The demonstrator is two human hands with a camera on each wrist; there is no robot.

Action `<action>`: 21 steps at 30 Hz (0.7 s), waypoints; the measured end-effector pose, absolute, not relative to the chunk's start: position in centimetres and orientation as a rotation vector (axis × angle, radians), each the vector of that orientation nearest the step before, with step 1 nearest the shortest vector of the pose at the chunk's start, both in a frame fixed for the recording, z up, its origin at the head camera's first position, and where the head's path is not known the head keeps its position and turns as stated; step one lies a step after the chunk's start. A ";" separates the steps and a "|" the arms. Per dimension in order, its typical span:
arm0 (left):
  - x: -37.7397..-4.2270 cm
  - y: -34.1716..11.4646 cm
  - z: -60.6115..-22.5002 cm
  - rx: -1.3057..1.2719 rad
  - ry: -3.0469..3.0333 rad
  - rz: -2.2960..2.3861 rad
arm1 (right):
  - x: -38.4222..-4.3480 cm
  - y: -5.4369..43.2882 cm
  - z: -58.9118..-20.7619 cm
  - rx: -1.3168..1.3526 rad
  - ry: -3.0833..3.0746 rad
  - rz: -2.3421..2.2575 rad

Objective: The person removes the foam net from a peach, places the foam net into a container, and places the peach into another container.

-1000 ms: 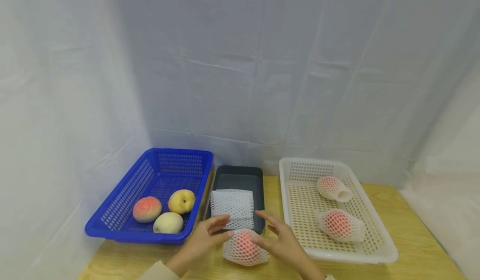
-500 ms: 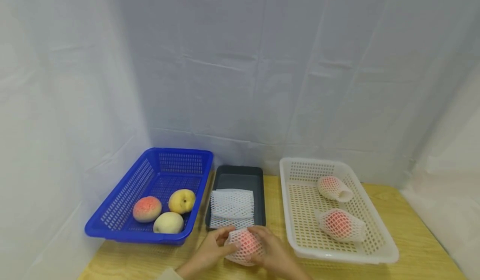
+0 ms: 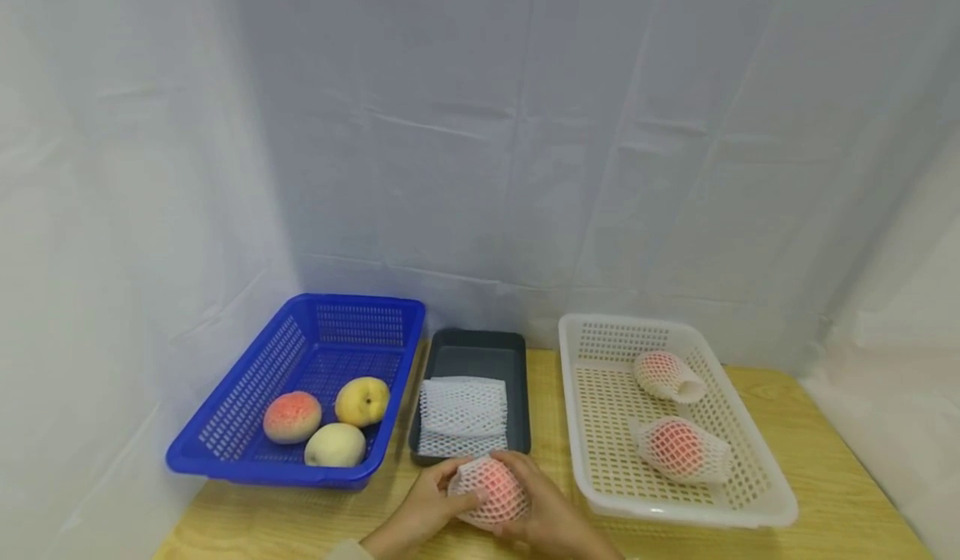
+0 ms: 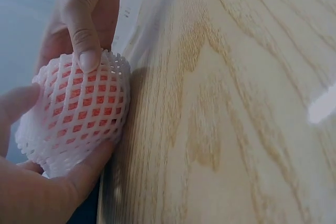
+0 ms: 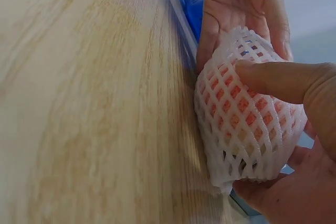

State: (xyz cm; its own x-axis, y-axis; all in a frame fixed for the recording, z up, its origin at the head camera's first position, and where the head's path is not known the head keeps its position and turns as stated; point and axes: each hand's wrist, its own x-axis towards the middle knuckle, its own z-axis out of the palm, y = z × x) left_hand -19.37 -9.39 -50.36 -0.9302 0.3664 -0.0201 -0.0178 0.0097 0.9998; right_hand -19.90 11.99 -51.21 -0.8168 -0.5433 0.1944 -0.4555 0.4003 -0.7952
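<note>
A pinkish-red peach [image 3: 501,492] in a white foam net sleeve [image 5: 223,121] is between both hands, low over the near part of the table. My left hand [image 3: 422,508] grips its left side, the thumb lying across the net. On the opposite side my right hand [image 3: 549,512] holds it with curled fingers and thumb. In the left wrist view the net covers the peach, with red showing through the mesh. Just beyond the hands, a dark tray [image 3: 480,356] bears folded white foam nets [image 3: 463,410].
On the left is a blue basket [image 3: 225,470] with a red-and-cream peach [image 3: 292,417], a yellow peach [image 3: 362,402] and a pale peach [image 3: 335,445]. A white basket [image 3: 675,512] on the right holds two netted peaches, one farther [image 3: 663,374], one nearer [image 3: 677,447]. Pale sheets surround the wooden table [image 3: 832,460].
One second ago both hands hovered apart around the netted peach. They have closed in from both sides and taken hold of it, and the peach has turned slightly. The baskets and tray stay put.
</note>
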 end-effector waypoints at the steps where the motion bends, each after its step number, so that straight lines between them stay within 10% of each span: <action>1: -19.4 -9.4 -50.4 0.356 1.988 2.017 | -19.9 12.0 -51.3 -0.918 2.551 -1.400; 21: -19.7 -10.4 -47.3 0.571 2.035 2.025 | -20.0 11.7 -48.6 -0.935 2.721 -1.527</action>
State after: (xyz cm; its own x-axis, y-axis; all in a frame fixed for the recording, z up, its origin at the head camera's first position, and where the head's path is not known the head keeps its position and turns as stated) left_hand -19.74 -10.42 -47.31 -0.9019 0.4153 0.1188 0.1208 -0.0216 0.9924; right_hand -19.95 11.70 -48.55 -0.8292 -0.4239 0.3644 -0.5319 0.3976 -0.7477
